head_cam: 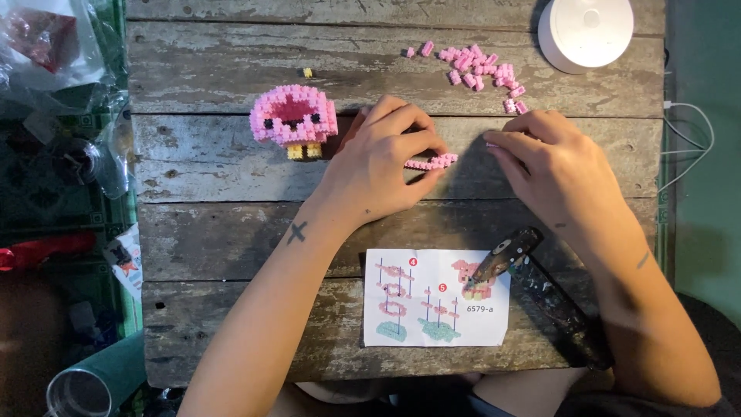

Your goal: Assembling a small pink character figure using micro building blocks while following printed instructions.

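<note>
My left hand [384,158] rests on the wooden table [231,232] and pinches a short strip of joined pink micro bricks [432,162]. My right hand [552,166] lies just to the right of it, its fingertips on a single tiny pink brick [492,144] on the wood. To the left of my left hand stands a small pink block figure [294,117] with dark eyes and yellow feet. A loose pile of pink bricks [476,68] lies at the back, beyond both hands.
A printed instruction sheet [434,297] lies near the front edge with a dark speckled tool [540,289] across its corner. A white round lamp base [584,31] sits back right. One yellow brick [307,72] lies alone. Clutter and plastic bags [54,93] fill the left.
</note>
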